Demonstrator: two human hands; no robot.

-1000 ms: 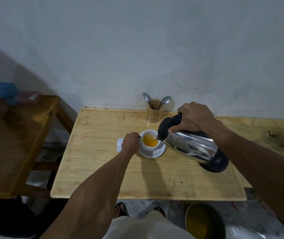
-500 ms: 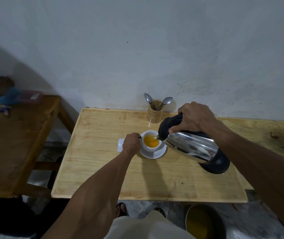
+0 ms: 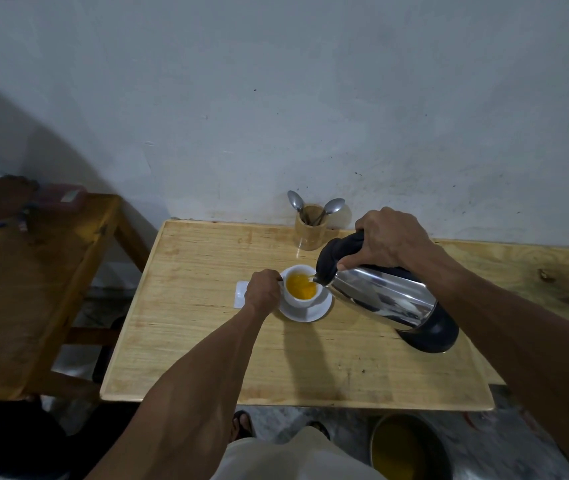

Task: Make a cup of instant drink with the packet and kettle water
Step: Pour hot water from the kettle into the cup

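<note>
A white cup (image 3: 295, 301) stands on a white saucer (image 3: 317, 311) in the middle of the light wooden table (image 3: 207, 341). Orange liquid fills much of the cup. My left hand (image 3: 262, 292) grips the cup's left side at its handle. My right hand (image 3: 390, 239) holds the black handle of a steel kettle (image 3: 380, 297), tilted with its spout over the cup's right rim and a thin stream running in. A white packet (image 3: 240, 292) lies flat just left of the cup, partly hidden by my left hand.
A wooden holder (image 3: 309, 233) with two spoons stands by the wall behind the cup. A darker wooden table (image 3: 34, 289) to the left carries small items, with another person's hand at its far end. A pot (image 3: 411, 448) with yellow contents sits on the floor below.
The orange liquid in the cup has risen slightly as the kettle keeps pouring. Both my hands hold their places. The other person's hand at the left table has shifted.
</note>
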